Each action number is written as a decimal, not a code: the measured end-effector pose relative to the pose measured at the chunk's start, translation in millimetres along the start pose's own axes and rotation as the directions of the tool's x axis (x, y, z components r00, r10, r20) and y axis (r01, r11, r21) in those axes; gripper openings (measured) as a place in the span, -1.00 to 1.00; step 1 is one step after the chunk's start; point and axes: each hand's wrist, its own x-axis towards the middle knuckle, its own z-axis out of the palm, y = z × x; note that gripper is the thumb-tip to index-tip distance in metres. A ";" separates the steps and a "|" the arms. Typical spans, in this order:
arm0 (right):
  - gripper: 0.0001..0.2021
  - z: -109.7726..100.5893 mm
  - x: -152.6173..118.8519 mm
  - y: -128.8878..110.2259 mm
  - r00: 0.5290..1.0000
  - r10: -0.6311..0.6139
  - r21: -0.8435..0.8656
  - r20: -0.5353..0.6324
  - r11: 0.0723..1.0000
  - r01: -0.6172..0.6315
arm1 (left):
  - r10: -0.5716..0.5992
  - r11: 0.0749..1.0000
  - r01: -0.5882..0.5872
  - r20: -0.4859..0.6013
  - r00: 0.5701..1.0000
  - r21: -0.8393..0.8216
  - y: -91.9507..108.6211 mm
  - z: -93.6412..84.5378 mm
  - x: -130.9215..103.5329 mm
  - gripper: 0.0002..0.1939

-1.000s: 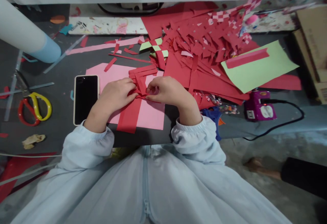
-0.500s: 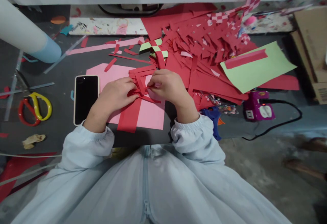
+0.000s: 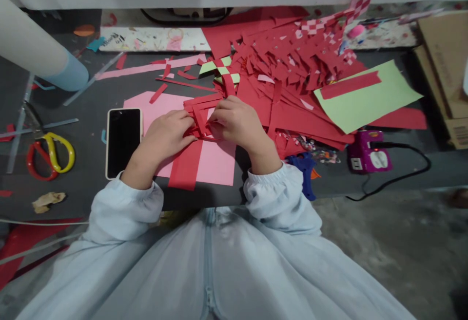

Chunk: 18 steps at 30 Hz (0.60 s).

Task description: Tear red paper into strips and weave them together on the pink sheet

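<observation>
Both my hands work on a small bundle of red paper strips [image 3: 200,118] that lies over pink paper sheets [image 3: 219,166]. My left hand [image 3: 167,135] has its thumb and fingers closed on the strips' left side. From the right, my right hand [image 3: 234,120] pinches a red strip with thumb and forefinger; its fingertips partly hide the strip. A wide red paper band [image 3: 185,166] runs down the pink paper below my left hand. Left of that hand a phone [image 3: 124,142] with a dark screen lies beside the pink paper.
Red-and-yellow-handled scissors [image 3: 53,154] lie at the left. A heap of cut red paper [image 3: 281,62] covers the back right, with a green sheet [image 3: 369,98] next to it. A blue glue gun [image 3: 306,171] and a purple power box [image 3: 369,152] sit near the right front edge.
My right hand has shifted slightly left and up, its fingers closer to the left hand. The loose strip end that stuck out below it no longer shows there. My left hand stays nearly still.
</observation>
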 end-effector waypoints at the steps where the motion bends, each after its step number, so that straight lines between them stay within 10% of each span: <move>1: -0.78 -2.1 -1.6 0.0 1.000 -0.017 0.003 0.009 1.000 0.017 | 0.002 1.000 -0.002 0.001 1.000 0.007 0.1 0.3 0.0 -0.76; 18: -0.88 -18.3 -10.7 -14.3 0.981 0.007 0.007 0.191 1.000 -0.009 | 0.007 0.999 -0.008 0.012 1.000 0.045 -1.6 2.2 0.1 -0.78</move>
